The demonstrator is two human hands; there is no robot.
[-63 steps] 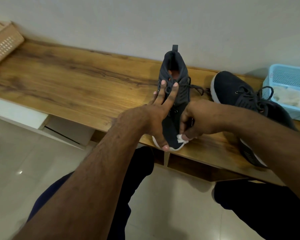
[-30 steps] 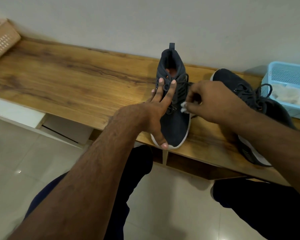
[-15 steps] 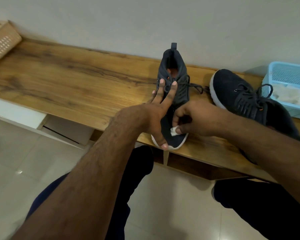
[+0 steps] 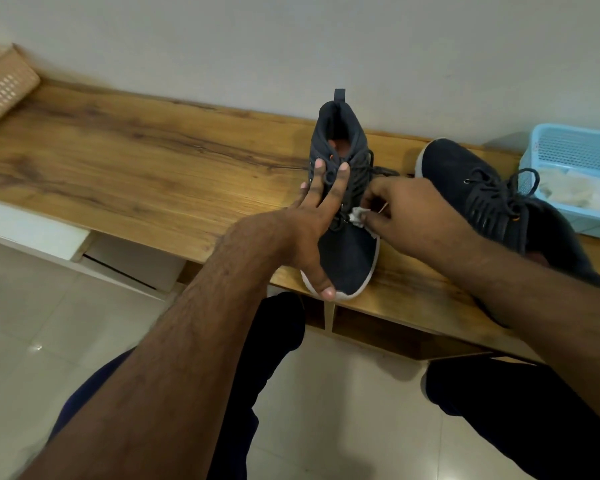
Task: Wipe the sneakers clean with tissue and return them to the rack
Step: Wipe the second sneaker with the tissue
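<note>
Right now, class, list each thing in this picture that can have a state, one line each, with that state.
Near sneaker: upright on the wooden top, laces tied, being wiped.
Far sneaker: resting on the top, untouched, laces tied.
Tissue: crumpled, pinched against the near sneaker.
Left hand: fingers straight, steadying the near sneaker.
Right hand: pinching the tissue.
Blue basket: open, holding white tissue.

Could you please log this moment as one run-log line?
left hand steadies sneaker | right hand pinches tissue at laces | second sneaker waiting
</note>
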